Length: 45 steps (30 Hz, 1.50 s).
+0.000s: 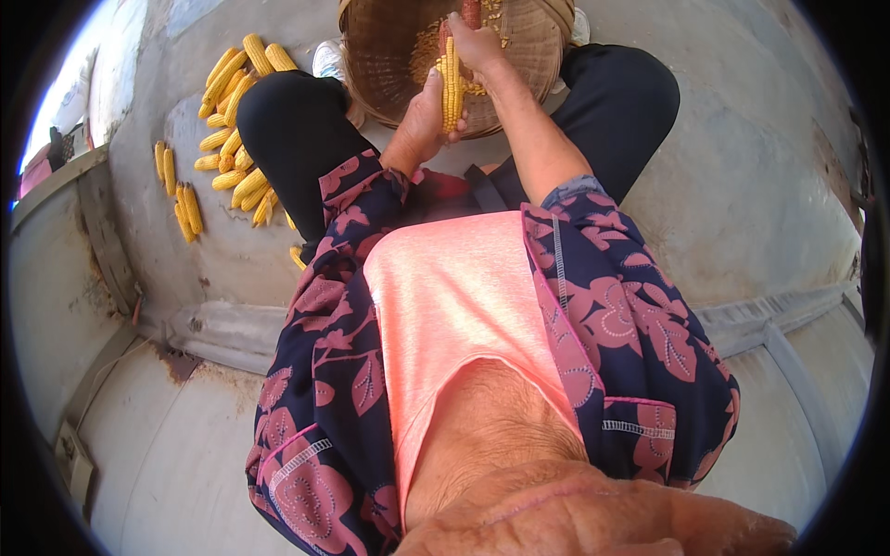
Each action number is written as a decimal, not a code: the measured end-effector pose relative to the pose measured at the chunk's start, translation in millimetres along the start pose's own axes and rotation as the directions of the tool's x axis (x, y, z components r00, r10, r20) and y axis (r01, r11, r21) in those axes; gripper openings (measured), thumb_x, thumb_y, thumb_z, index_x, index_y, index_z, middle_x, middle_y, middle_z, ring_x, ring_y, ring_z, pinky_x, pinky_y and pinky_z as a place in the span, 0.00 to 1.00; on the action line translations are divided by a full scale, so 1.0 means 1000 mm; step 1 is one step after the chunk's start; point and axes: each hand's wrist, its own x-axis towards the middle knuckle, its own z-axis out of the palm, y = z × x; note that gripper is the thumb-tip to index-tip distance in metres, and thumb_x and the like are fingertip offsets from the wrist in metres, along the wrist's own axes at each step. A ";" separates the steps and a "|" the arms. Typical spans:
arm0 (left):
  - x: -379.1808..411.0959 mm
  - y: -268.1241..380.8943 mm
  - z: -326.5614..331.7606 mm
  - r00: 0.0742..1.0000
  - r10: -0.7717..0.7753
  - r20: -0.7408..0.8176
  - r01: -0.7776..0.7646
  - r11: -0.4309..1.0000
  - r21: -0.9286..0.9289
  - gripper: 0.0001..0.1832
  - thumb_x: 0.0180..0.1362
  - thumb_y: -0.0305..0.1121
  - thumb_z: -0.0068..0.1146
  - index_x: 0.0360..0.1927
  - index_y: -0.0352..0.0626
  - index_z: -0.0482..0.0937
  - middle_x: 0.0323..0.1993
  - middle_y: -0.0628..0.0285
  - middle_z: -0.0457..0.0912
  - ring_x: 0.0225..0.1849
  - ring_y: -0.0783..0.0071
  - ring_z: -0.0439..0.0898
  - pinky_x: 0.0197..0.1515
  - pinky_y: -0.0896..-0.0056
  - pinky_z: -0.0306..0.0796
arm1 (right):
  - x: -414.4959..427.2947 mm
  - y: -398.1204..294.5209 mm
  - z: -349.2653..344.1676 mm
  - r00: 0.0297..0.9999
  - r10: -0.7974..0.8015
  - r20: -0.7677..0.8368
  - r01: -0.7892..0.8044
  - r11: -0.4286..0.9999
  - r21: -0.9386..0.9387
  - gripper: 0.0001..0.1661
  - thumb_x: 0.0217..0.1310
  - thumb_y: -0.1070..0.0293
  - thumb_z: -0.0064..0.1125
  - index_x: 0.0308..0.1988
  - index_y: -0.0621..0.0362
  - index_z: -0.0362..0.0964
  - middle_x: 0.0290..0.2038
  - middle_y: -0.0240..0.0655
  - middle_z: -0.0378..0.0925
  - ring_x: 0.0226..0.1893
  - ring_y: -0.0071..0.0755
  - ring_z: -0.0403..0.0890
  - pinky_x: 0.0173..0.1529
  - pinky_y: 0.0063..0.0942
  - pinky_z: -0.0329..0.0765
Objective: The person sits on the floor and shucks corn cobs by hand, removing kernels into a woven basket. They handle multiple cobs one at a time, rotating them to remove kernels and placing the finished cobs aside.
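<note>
My left hand (425, 115) is closed around the lower part of a yellow ear of corn (451, 90), which points up and away from me. My right hand (476, 45) is at the ear's upper end, gripping a reddish corn cob (471, 12) that sticks out past the fingers. Part of the ear's upper end looks reddish and bare of kernels; the fingers partly hide where it meets the cob. Both hands are over a round woven basket (379, 66) between my knees. Loose yellow kernels (424, 59) lie inside it.
Many yellow ears of corn (249, 187) lie in a heap on the concrete floor (737, 174) beside my left knee, with several more farther left. A low wall ledge (62, 184) stands at the left. My shoes flank the basket.
</note>
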 end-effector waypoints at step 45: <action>0.004 -0.004 -0.003 0.992 0.016 -0.128 -0.013 1.000 0.027 0.31 0.70 0.64 0.28 0.48 0.48 0.73 0.26 0.59 0.78 0.22 0.73 0.75 0.19 0.77 0.65 | -0.016 0.006 0.016 0.992 0.113 0.061 -0.102 0.980 -0.171 0.29 0.64 0.43 0.56 0.38 0.62 0.80 0.30 0.39 0.82 0.32 0.32 0.83 0.38 0.34 0.78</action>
